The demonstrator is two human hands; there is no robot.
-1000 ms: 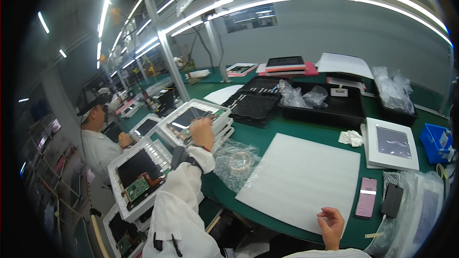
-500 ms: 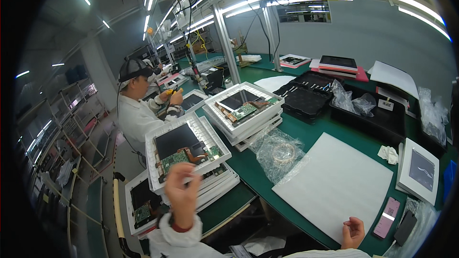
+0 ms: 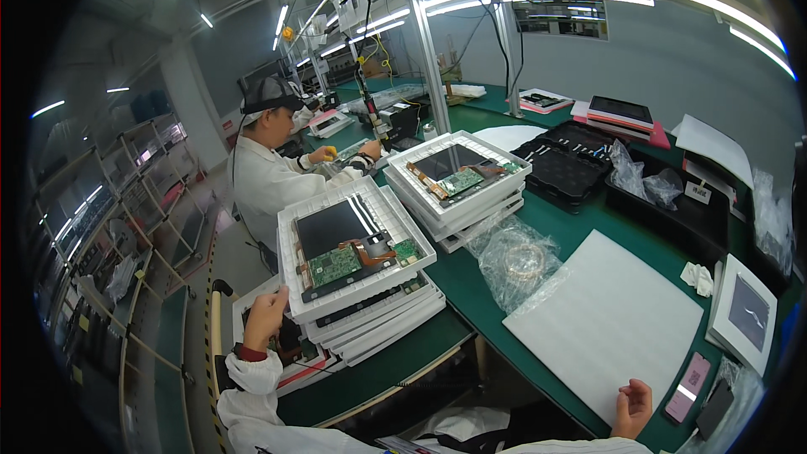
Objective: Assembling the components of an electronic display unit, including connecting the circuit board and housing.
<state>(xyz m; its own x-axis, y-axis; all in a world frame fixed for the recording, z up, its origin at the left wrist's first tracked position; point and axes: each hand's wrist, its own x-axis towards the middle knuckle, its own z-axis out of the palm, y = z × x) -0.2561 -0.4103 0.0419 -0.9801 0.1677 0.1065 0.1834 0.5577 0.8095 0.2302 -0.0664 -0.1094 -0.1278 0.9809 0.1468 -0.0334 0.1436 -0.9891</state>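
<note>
L hand (image 3: 266, 319) is held at the left edge of the top white tray (image 3: 370, 292), near its lower corner; whether the rim is touched or pinched can't be told, as fingertips are bunched & partly hidden. Tray mid lies approx. 2 o'clock from those fingers; its near edge runs 8-to-2 o'clock, tho long axis can't be judged w/ lens bend. In it are carried a dark panel (image 3: 324, 229) & green circuit board (image 3: 334, 266); lower trays (image 3: 395, 328) are stacked underneath. A 2nd tray stack (image 3: 471, 217) is seen at approx. 2 o'clock from it.

R hand (image 3: 632, 408) is well apart, w/ tray at 10 o'clock; fingers are loosely curled, not pressed tog., nothing seen held. Foam sheet (image 3: 609, 319) is spread at 11 o'clock from it, phone (image 3: 689, 387) at 2-3. L hand is clearly nearer to tray.
</note>
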